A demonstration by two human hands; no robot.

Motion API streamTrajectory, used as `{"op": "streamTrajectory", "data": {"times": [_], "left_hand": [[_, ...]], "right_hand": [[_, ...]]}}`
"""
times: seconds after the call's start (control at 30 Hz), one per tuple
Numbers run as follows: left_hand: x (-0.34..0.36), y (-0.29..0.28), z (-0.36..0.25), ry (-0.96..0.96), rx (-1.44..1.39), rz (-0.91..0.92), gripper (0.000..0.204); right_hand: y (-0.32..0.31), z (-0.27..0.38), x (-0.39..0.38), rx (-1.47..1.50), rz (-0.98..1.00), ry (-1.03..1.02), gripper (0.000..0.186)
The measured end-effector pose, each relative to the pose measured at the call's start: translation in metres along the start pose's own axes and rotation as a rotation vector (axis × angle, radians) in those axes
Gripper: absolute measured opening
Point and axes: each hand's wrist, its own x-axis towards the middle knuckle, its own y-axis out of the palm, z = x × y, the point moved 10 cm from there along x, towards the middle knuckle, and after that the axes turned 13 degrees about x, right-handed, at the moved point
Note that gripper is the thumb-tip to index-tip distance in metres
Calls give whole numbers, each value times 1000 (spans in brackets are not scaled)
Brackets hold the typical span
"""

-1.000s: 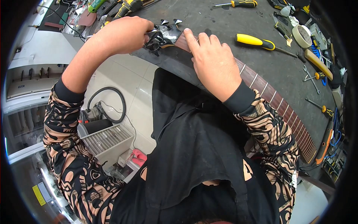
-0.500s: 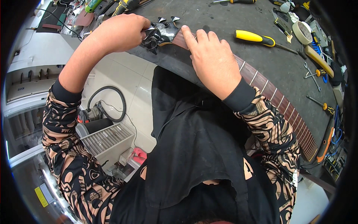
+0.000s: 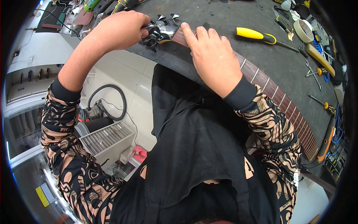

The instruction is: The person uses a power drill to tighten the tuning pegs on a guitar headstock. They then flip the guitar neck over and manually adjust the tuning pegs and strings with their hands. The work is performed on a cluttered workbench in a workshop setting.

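A long bass guitar neck with a dark fretted fingerboard lies along the near edge of the bench, curving to the right in this view. Its black headstock points left and carries shiny tuning pegs on both sides. With bent fingers and thumb, my left hand pinches a tuning peg on the headstock's near left part; the fingertips are partly hidden. My right hand lies across the neck beside the nut, fingers over the fingerboard and index finger stretched toward the headstock. Its thumb is mostly hidden.
On the dark bench lies a yellow-black screwdriver beyond my right hand. A tape roll, a wrench and other tools crowd the right side. A power drill sits at the far left; a vacuum cleaner stands on the floor.
My left hand has turned slightly at the tuning peg, its thumb now showing more. The right hand keeps its place on the neck. The whole view has shifted a little.
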Motion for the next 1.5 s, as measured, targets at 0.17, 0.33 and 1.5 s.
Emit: {"op": "streamTrajectory", "data": {"times": [0.17,0.33,1.5], "left_hand": [[2,7,2,-9,-58,32,24],[6,21,3,-50,-151,152,26],[20,-45,-23,235,261,-165,30]], "right_hand": [[0,1,0,2,6,23,66],[3,1,-3,-13,9,25,67],[-8,6,-5,-1,-27,11,66]]}}
